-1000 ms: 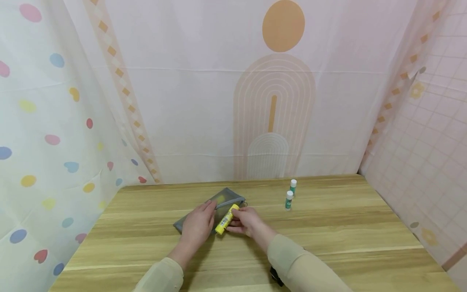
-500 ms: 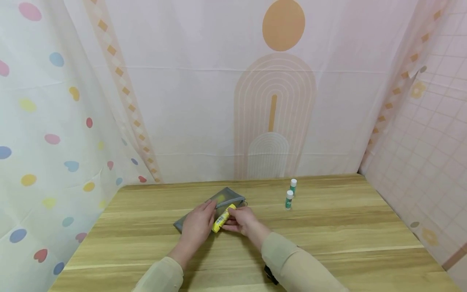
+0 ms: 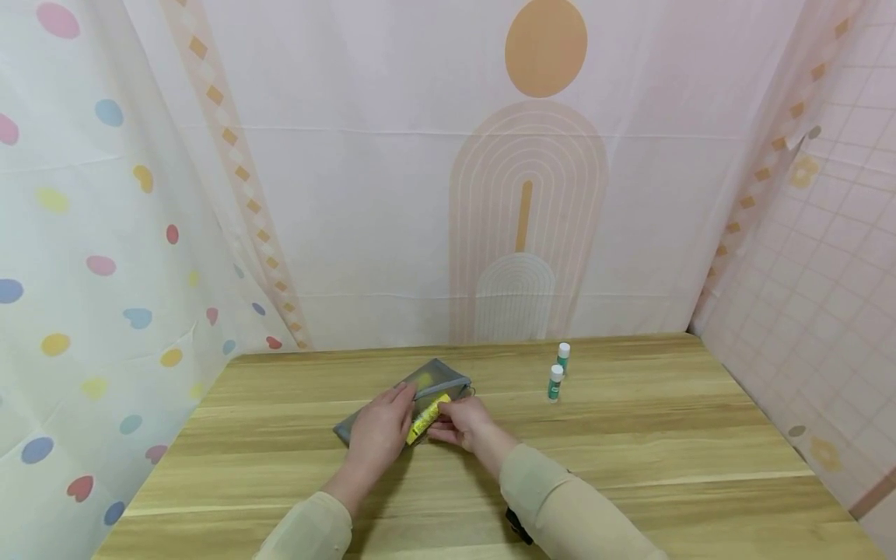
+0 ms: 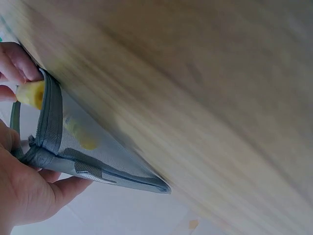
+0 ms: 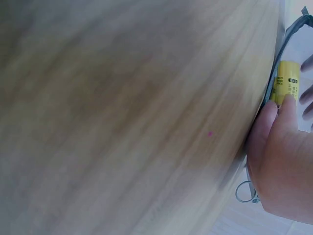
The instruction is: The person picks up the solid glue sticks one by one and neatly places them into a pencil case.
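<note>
A grey mesh zip pouch lies slanted on the table. My left hand grips it at the zip, thumb and fingers around the edge in the left wrist view. The pouch's mouth gapes there. My right hand pinches a yellow glue stick near its upper end. In the left wrist view that glue stick sits with one end at the open mouth, between the zip edges. Another yellow stick shows through the mesh inside. Printed text faces the right wrist view on the held glue stick.
Two green glue sticks with white caps stand upright at the back right, one nearer and one farther. A small metal ring hangs at the pouch's zip end. Printed curtains border the wooden table behind and at both sides.
My right hand has moved slightly left, carrying the yellow glue stick from over the pouch's near edge into its mouth. My left hand has stayed on the pouch.
</note>
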`<state>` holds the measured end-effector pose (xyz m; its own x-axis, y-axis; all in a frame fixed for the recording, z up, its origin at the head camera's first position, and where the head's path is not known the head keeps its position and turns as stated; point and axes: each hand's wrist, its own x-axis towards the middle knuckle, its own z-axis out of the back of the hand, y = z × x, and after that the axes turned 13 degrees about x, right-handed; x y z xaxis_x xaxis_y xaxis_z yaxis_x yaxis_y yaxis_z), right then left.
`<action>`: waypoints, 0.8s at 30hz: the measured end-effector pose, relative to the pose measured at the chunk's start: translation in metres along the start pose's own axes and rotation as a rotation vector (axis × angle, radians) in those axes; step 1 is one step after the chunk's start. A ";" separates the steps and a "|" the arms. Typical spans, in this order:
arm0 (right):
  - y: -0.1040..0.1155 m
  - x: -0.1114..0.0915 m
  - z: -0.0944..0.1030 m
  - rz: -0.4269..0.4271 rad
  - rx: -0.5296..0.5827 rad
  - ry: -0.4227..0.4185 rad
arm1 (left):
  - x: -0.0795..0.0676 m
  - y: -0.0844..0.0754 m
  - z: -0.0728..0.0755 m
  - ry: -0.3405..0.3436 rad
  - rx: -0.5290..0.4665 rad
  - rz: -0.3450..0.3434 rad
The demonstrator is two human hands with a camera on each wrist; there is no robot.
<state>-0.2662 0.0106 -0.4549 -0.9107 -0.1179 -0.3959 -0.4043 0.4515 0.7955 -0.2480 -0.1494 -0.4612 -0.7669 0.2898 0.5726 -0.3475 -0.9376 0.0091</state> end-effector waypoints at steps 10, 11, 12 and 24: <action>0.000 0.000 0.002 0.010 -0.011 0.006 | 0.001 0.000 -0.001 -0.021 -0.002 -0.002; 0.000 0.000 0.003 0.010 -0.012 0.009 | 0.001 0.000 -0.001 -0.014 -0.002 0.000; 0.001 0.000 0.003 0.010 -0.015 0.011 | 0.001 0.000 0.000 -0.009 -0.002 0.003; 0.001 -0.002 0.004 -0.003 0.004 0.025 | 0.000 0.000 0.000 0.010 0.000 0.013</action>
<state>-0.2642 0.0153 -0.4551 -0.9113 -0.1418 -0.3866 -0.4069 0.4546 0.7923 -0.2482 -0.1494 -0.4609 -0.7770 0.2791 0.5642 -0.3371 -0.9415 0.0015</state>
